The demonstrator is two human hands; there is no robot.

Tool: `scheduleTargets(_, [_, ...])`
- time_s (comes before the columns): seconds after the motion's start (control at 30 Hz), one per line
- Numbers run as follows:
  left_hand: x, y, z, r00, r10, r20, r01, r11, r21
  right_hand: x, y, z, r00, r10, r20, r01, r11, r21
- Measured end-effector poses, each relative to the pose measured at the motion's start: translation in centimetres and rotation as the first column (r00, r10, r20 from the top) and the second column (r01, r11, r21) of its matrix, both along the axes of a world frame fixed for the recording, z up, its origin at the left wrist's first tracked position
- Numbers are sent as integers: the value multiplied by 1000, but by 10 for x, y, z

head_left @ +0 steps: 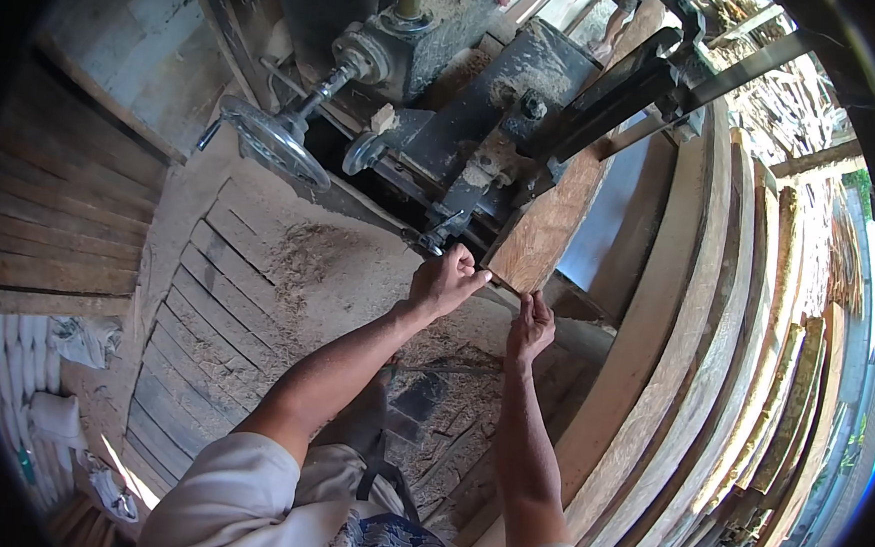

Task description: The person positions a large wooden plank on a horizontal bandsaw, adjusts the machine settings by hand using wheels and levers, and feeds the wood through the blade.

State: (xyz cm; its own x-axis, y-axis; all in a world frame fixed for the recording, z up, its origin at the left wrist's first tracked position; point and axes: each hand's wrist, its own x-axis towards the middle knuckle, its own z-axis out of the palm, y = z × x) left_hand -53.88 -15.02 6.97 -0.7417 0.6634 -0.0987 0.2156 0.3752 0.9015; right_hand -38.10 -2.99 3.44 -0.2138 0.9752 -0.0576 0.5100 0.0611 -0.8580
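A wooden board [545, 230] lies along the machine's bed, its near end toward me. My left hand [446, 282] is closed at that end's left corner, thumb against the board. My right hand [531, 329] pinches the board's near right corner from below. Just beyond my left hand is a small metal crank [429, 241]. The dark steel machine [530, 79] is dusted with wood chips and has a chrome handwheel [277, 143] on its left. Part of another person's hand [613, 24] shows at the board's far end, mostly hidden by the machine.
Long rough planks [695, 319] are stacked along my right, with more bundled wood behind. A slatted wooden floor [214, 330] with sawdust lies under me. At the left are stacked boards [61, 210] and white sacks [31, 369]. A steel beam [751, 67] crosses the upper right.
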Motion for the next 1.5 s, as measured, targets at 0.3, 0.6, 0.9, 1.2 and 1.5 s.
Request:
scheduleTargets(0.3, [-102, 33, -14, 339, -510, -790, 651, 734, -194, -29, 65, 11, 763, 197, -615, -634, 409, -656])
scheduleTargets(0.6, [-98, 43, -37, 496, -264, -827, 425, 904, -34, 128, -156, -61, 917, -109, -383, -358, 195, -913])
scheduleTargets(0.9, [-55, -3, -105, 694, 302, -653, -202, 953, 226, 209, -158, -21, 914, -347, -212, -21, 480, -877])
scheduleTargets(1.2, [-28, 14, -162, 433, 538, 723, -735, 675, -62, 115, -73, 21, 481, -736, -477, 175, 613, -770])
scheduleTargets(1.5, [-28, 3, -99, 875, 217, -434, -241, 971, -1, 122, -112, 22, 336, -855, -394, 513, 517, -685])
